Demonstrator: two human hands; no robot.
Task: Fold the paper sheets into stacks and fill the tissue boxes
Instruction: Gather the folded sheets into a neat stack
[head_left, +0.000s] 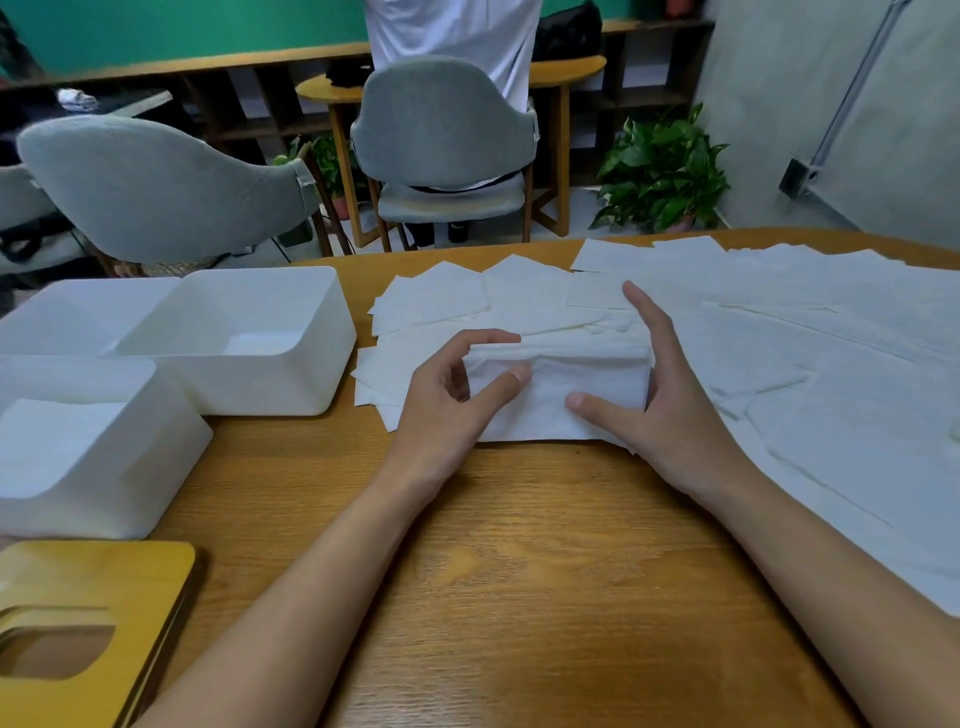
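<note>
While both bare forearms are reaching in from the near edge, table (519, 571): its wooden top is carrying everything up to the chairs.
lid (104, 582): yellow wood with a rounded cut-out, it is lying flat at the near left corner.
near box (130, 467): this white tissue box is standing open just beyond the lid, with a flat white paper stack (57, 441) lying inside it.
left hand (447, 405): it is gripping the left end of the folded stack (571, 379), its thumb pressing the front face and its forefinger curling over the top edge.
right hand (670, 415): it is spreading wide, its straight fingers pressing against the right end of the folded stack and its thumb lying along the lowest sheet.
folded stack: this thick white bundle is lying mid-table between the two hands, outside every box.
middle box (291, 384): it is standing open just left of the left hand, behind the near box.
far box (78, 317): it is sitting against the middle box's left side.
loose sheets (441, 296): small squares are overlapping behind and left of the folded stack.
large sheets (857, 389): they are spreading over the table's right side to its far edge.
near chair (156, 192): grey, it is standing beyond the boxes.
far chair (441, 119): grey, it is standing farther back.
person (452, 31): a torso in a white top is standing behind the far chair.
plant (660, 171): green leaves are showing at the far right.
</note>
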